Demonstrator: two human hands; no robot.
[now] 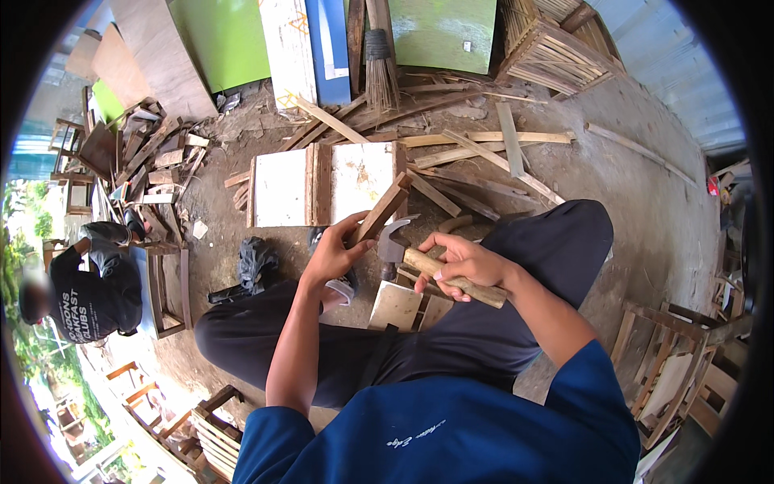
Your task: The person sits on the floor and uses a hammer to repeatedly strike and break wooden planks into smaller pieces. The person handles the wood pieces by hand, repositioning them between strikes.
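Observation:
My left hand (pixel 334 252) is closed around a short brown wood block (pixel 384 208), which tilts up and away to the right. In my right hand (pixel 466 264) is a claw hammer (pixel 393 244), gripped by its pale wooden handle. The hammer's metal head is close to the lower end of the block; I cannot tell whether they touch. Between my bent legs sits a small pale board with wood pieces (pixel 397 306), partly hidden. Just beyond my hands lies a wooden frame with two white panels (pixel 278 192).
Loose wood strips (pixel 509 139) lie on the floor ahead. A broom (pixel 379 71) leans among upright boards at the back. To the left are a scrap wood pile (pixel 165 161), a black plastic bag (pixel 256 262) and another person (pixel 93 282). Wooden chair frames (pixel 665 355) stand at right.

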